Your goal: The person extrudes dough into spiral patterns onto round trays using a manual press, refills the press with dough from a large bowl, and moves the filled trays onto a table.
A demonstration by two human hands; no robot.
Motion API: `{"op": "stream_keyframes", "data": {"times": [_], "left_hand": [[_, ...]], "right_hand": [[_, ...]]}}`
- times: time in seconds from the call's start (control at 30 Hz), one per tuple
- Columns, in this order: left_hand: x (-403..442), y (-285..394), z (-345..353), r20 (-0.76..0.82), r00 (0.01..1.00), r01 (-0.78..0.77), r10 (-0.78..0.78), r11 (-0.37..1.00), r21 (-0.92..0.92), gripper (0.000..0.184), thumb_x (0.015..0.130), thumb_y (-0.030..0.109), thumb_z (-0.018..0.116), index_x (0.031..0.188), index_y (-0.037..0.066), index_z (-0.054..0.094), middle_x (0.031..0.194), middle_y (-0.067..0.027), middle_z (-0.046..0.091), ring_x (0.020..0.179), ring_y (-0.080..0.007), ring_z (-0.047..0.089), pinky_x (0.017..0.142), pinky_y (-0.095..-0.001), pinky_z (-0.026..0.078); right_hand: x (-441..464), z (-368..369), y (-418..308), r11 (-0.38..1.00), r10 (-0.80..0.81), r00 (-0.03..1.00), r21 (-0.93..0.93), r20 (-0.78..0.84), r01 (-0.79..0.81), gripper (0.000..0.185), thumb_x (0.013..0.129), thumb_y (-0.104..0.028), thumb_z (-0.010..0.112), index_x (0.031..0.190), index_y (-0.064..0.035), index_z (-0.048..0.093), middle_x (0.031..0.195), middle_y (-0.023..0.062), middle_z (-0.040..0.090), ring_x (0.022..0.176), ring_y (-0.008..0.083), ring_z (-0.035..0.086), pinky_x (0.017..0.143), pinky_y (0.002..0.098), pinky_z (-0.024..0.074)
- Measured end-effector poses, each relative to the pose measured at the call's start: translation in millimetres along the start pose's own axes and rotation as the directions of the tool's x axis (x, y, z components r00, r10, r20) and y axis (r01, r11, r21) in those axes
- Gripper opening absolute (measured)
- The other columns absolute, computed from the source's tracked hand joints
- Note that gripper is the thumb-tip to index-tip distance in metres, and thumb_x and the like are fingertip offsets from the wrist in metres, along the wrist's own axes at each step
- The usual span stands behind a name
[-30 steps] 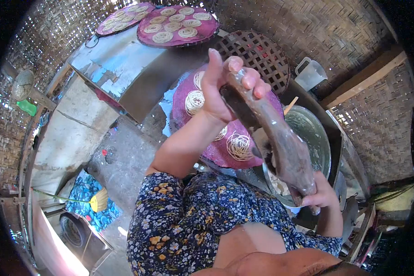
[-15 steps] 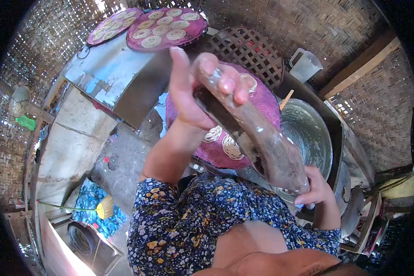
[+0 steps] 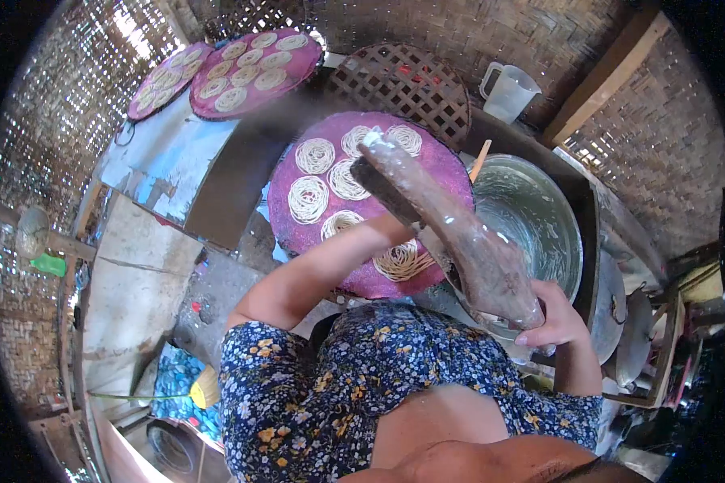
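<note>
Woven bamboo walls (image 3: 612, 153) rise on both sides, a pale wooden beam (image 3: 608, 76) running aslant across the right one. Near it, a translucent jug (image 3: 514, 97) sits with its handle to the left, and just beside that is a round, dark lattice tray (image 3: 399, 88) with red bits showing through. At the far left, a bright green object (image 3: 49, 264) hangs close to a rounded, greyish one (image 3: 33, 231). Lower down, a yellow, brush-like head (image 3: 205, 387) on a thin green stick lies over blue patterned material (image 3: 177, 378), near a red scrap (image 3: 196, 307) on the grey floor (image 3: 234, 266)
</note>
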State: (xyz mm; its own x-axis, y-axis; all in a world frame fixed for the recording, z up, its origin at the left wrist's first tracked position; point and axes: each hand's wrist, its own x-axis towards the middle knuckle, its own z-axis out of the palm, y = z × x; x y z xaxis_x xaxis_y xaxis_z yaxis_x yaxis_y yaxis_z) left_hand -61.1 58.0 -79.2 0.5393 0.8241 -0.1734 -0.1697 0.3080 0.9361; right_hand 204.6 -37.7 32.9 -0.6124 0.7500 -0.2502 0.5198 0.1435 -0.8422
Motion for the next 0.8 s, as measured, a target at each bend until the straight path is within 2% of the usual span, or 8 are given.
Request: {"op": "stream_keyframes", "data": {"times": [0.1, 0.33, 0.37, 0.43, 0.53, 0.63, 0.73, 0.8], "left_hand": [[-13.3, -10.6, 3.7, -0.056, 0.998, -0.003, 0.014, 0.98, 0.197, 0.064, 0.088, 0.052, 0.029, 0.12, -0.001, 0.046, 0.117, -0.016, 0.051, 0.107, -0.027, 0.048, 0.098, -0.0353, 0.031], [-25.6, -15.8, -2.4, 0.007, 1.0, 0.009, -0.011, 0.968, 0.249, 0.054, 0.09, 0.04, 0.031, 0.12, -0.002, 0.046, 0.126, -0.0181, 0.043, 0.117, -0.0302, 0.039, 0.099, -0.0342, 0.028], [-24.0, -19.4, -6.3, -0.048, 0.999, 0.01, 0.008, 0.928, 0.373, 0.053, 0.09, 0.041, 0.031, 0.12, -0.001, 0.046, 0.127, -0.0178, 0.042, 0.118, -0.0309, 0.038, 0.099, -0.0358, 0.027], [-23.3, -23.7, -14.7, -0.148, 0.986, 0.032, 0.071, 0.802, 0.597, 0.052, 0.089, 0.041, 0.032, 0.12, 0.002, 0.047, 0.13, -0.0174, 0.038, 0.119, -0.0323, 0.035, 0.099, -0.0388, 0.025], [-34.4, -17.2, -25.9, 0.108, 0.989, -0.133, 0.102, 0.278, 0.951, 0.049, 0.087, 0.043, 0.038, 0.121, 0.009, 0.048, 0.132, -0.0156, 0.034, 0.117, -0.0334, 0.034, 0.098, -0.0443, 0.024], [-55.9, -6.1, -20.5, 0.21, 0.938, -0.213, 0.274, -0.019, 0.977, 0.048, 0.083, 0.044, 0.044, 0.121, 0.016, 0.049, 0.133, -0.012, 0.033, 0.116, -0.0321, 0.033, 0.094, -0.0475, 0.025], [-61.4, -2.0, -27.5, 0.268, 0.91, -0.17, 0.317, -0.305, 0.937, 0.048, 0.081, 0.044, 0.048, 0.12, 0.016, 0.05, 0.135, -0.0122, 0.031, 0.115, -0.0311, 0.034, 0.093, -0.0458, 0.026], [-63.1, 15.6, -30.3, 0.103, 0.928, 0.0, 0.358, -0.276, 0.961, 0.055, 0.082, 0.05, 0.043, 0.125, 0.016, 0.045, 0.135, -0.0127, 0.031, 0.121, -0.0314, 0.029, 0.098, -0.0464, 0.021]], "right_hand": [[3.7, 1.2, 5.5, 0.999, -0.047, 0.999, -0.015, -0.024, 0.046, 0.07, 0.051, -0.035, 0.076, 0.106, 0.0027, 0.054, 0.088, 0.0128, 0.059, 0.083, 0.019, 0.057, 0.075, 0.0301, 0.0441], [10.0, 5.3, 12.0, 0.993, -0.046, 0.992, 0.098, -0.121, 0.058, 0.074, 0.05, -0.03, 0.077, 0.11, 0.0047, 0.051, 0.095, 0.0139, 0.059, 0.089, 0.0185, 0.056, 0.079, 0.0309, 0.0432], [10.9, 5.5, 11.9, 0.991, -0.045, 0.989, 0.116, -0.142, 0.061, 0.075, 0.051, -0.03, 0.077, 0.111, 0.0052, 0.051, 0.096, 0.0138, 0.059, 0.09, 0.018, 0.056, 0.08, 0.0308, 0.0427], [11.4, 4.1, 7.2, 0.985, 0.009, 0.988, 0.171, -0.156, 0.018, 0.075, 0.051, -0.029, 0.077, 0.112, 0.0055, 0.05, 0.098, 0.0127, 0.058, 0.091, 0.0173, 0.054, 0.082, 0.0308, 0.0416], [11.7, 2.7, 6.8, 0.963, 0.035, 0.984, 0.267, -0.175, 0.013, 0.075, 0.052, -0.03, 0.076, 0.113, 0.0056, 0.049, 0.099, 0.0114, 0.058, 0.092, 0.0173, 0.053, 0.083, 0.0311, 0.0408], [12.3, 1.1, 13.0, 0.939, 0.048, 0.984, 0.344, -0.171, 0.014, 0.077, 0.052, -0.031, 0.076, 0.114, 0.0056, 0.049, 0.1, 0.0105, 0.057, 0.091, 0.0177, 0.053, 0.083, 0.031, 0.0404], [11.2, -2.2, 16.8, 0.912, 0.094, 0.987, 0.409, -0.13, -0.033, 0.077, 0.051, -0.034, 0.075, 0.113, 0.0053, 0.049, 0.097, 0.0095, 0.057, 0.088, 0.0164, 0.053, 0.08, 0.0291, 0.0411], [13.8, -4.0, 16.4, 0.896, 0.1, 0.99, 0.442, -0.099, -0.046, 0.076, 0.051, -0.035, 0.075, 0.111, 0.0047, 0.05, 0.094, 0.0085, 0.057, 0.083, 0.0149, 0.053, 0.077, 0.0273, 0.0418]]}}
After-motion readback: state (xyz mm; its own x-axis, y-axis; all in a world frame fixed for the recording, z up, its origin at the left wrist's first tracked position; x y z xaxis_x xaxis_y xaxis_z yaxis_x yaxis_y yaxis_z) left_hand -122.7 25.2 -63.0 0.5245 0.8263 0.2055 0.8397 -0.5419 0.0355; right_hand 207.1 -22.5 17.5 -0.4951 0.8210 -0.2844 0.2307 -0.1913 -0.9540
